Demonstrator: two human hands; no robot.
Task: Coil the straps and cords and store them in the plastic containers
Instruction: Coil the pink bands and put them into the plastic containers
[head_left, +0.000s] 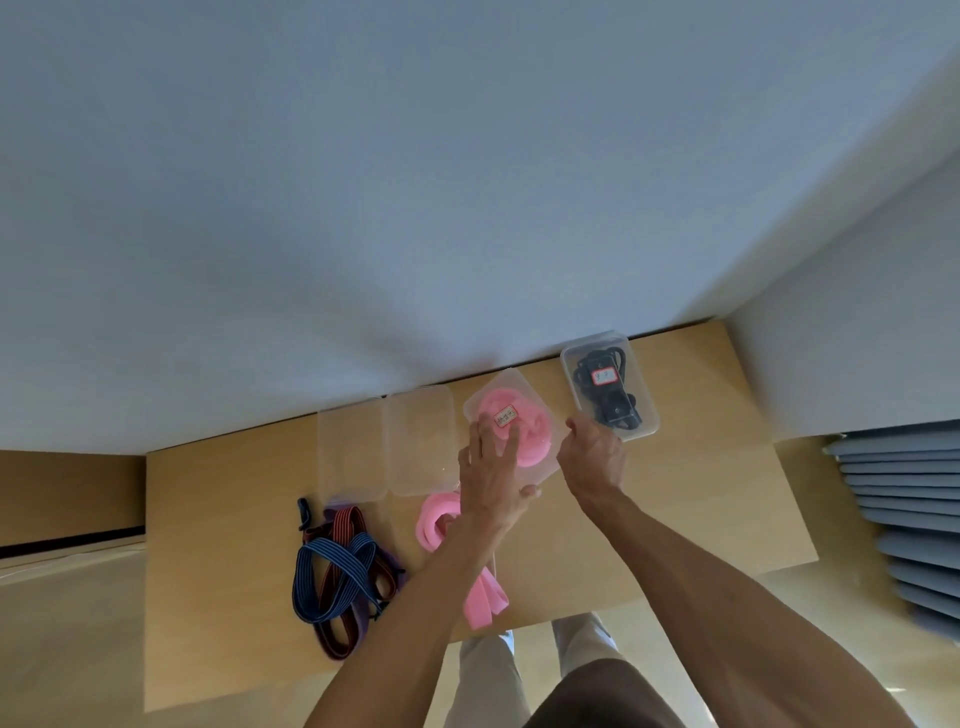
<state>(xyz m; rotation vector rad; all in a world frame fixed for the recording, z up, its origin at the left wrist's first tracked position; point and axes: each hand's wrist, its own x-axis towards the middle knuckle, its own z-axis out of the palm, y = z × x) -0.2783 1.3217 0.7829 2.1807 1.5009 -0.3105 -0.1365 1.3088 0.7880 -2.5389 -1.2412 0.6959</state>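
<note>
A clear lidded container (506, 395) with a red-edged label holds a coiled pink strap (501, 402). My left hand (491, 470) lies flat on its lid, fingers spread. My right hand (595, 454) grips the container's right edge. More loose pink strap (439, 519) lies on the table below my left wrist, its end trailing toward the front edge. A tangle of blue, red and purple striped straps (340, 566) lies at the left. A second lidded container (610, 387) at the right holds black cords.
Two clear containers (353, 452) (421, 441) stand side by side against the wall left of the pink one. The wooden table (701, 499) ends at a wall behind and to the right. Stacked grey panels (904, 514) sit at the far right.
</note>
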